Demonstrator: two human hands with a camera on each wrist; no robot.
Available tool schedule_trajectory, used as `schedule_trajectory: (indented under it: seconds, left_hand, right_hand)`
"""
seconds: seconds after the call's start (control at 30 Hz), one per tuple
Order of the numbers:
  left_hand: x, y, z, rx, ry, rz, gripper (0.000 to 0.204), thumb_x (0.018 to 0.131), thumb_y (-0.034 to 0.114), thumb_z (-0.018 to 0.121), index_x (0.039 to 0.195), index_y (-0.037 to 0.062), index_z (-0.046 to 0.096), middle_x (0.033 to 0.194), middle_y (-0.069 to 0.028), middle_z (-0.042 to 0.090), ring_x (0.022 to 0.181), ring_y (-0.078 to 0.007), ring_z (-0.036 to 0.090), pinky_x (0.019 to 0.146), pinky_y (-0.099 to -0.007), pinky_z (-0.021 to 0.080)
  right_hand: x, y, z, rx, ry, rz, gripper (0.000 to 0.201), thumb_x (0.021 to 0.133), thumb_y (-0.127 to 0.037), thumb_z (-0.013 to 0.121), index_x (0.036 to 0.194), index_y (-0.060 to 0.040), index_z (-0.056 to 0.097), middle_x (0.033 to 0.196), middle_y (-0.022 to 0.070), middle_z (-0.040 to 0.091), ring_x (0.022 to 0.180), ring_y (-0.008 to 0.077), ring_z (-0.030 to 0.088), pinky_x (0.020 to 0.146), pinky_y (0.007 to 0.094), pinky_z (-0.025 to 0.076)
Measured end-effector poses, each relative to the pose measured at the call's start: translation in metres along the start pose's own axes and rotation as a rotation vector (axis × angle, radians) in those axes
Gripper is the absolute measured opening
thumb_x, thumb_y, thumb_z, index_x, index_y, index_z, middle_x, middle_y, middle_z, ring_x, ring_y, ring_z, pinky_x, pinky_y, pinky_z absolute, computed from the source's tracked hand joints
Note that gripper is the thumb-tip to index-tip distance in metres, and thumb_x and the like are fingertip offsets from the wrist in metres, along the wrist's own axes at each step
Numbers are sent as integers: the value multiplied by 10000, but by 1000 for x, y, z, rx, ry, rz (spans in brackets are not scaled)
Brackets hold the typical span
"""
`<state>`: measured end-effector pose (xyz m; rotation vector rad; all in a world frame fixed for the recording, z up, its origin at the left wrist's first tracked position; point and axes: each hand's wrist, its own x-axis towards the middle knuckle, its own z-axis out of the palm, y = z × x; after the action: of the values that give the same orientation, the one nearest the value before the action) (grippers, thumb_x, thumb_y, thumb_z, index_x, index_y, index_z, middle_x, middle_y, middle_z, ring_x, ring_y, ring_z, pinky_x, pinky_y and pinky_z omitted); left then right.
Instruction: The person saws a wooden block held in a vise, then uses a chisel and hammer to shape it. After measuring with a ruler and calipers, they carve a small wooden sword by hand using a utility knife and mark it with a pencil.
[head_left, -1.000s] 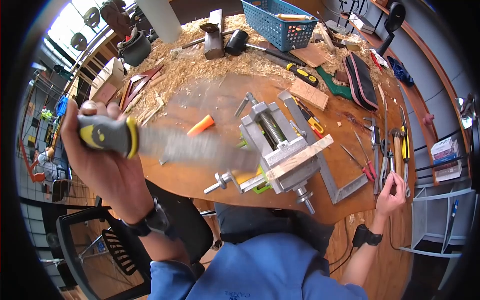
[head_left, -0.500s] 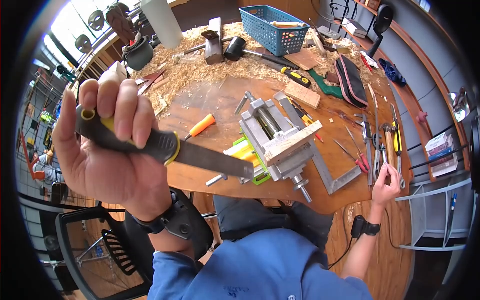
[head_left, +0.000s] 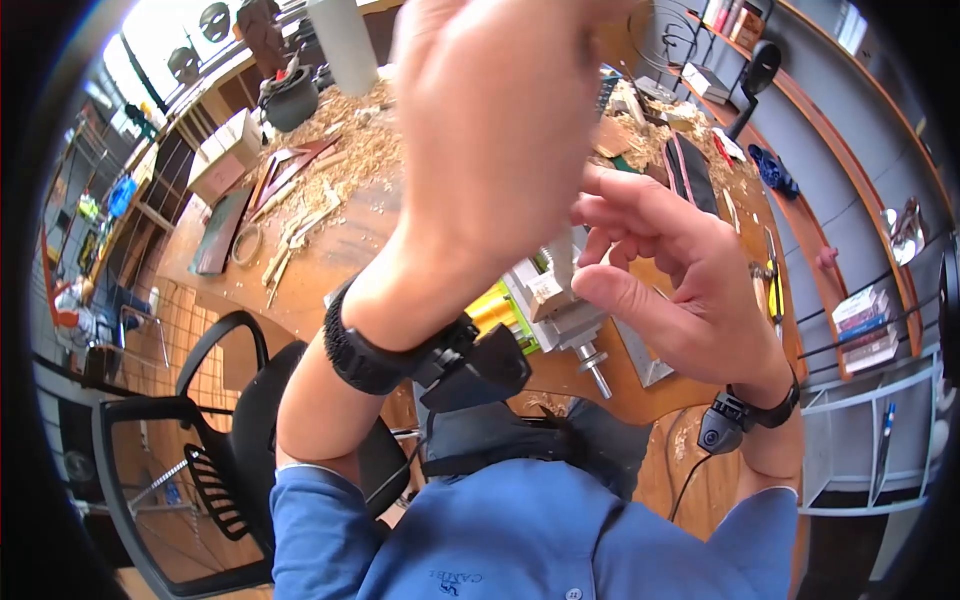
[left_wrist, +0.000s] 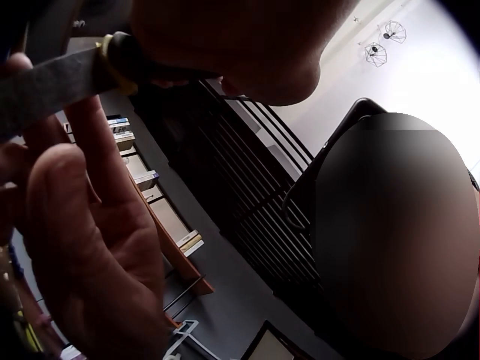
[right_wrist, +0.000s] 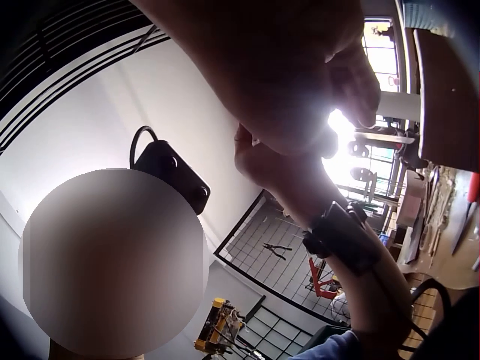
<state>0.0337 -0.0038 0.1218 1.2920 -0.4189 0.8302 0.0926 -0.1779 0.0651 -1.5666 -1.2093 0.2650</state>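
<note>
My left hand [head_left: 490, 140] is raised high over the bench and fills the middle of the head view. It grips a chisel with a black-and-yellow handle [left_wrist: 120, 64], whose flat steel blade [left_wrist: 52, 86] shows in the left wrist view. My right hand [head_left: 690, 280] is held up beside it, fingers bent and spread, thumb apart from them. In the left wrist view its fingers [left_wrist: 94, 142] are close to the blade, partly behind it. Under both hands stands a metal vise [head_left: 575, 325] with a pale strip of wood [head_left: 545, 293], partly hidden.
Wood shavings [head_left: 340, 150] cover the back of the wooden table [head_left: 330, 235]. A tape roll [head_left: 246, 244] and thin wood strips lie at left. A black pouch [head_left: 690, 175] is at right. An office chair [head_left: 250, 430] stands beside the person's left side.
My left hand has swung right and up with the chisel, now over the vise. My right hand has left the tools at the table's right side and come up beside the left.
</note>
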Motion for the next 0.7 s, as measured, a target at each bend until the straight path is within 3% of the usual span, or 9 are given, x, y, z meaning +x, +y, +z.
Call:
schedule_trajectory:
  seconds: [0.13,0.3,0.7]
  left_hand:
    - [0,3,6,90,-96,55,81,957,84,582,929,12,604,755,-30,548,629,-107,520,581,-217,398]
    - [-1,-5,6,96,-158,77,80,954,86,590,934,10,602,759,-31,554,630,-106,524,580,-220,401]
    - [-5,-23,9,105,-225,73,84,947,91,611,946,7,599,768,-34,567,633,-102,534,577,-226,409]
  right_hand:
    - [3,5,6,-6,-50,-22,421,927,18,747,1315,59,587,1172,101,704,1026,122,661,893,281,533]
    - [6,2,14,-35,13,-107,239,897,87,727,1128,44,681,1042,103,735,947,154,694,847,308,551]
    - [-1,2,12,-209,48,-217,231,899,77,723,1123,44,674,1017,110,729,928,173,702,833,316,557]
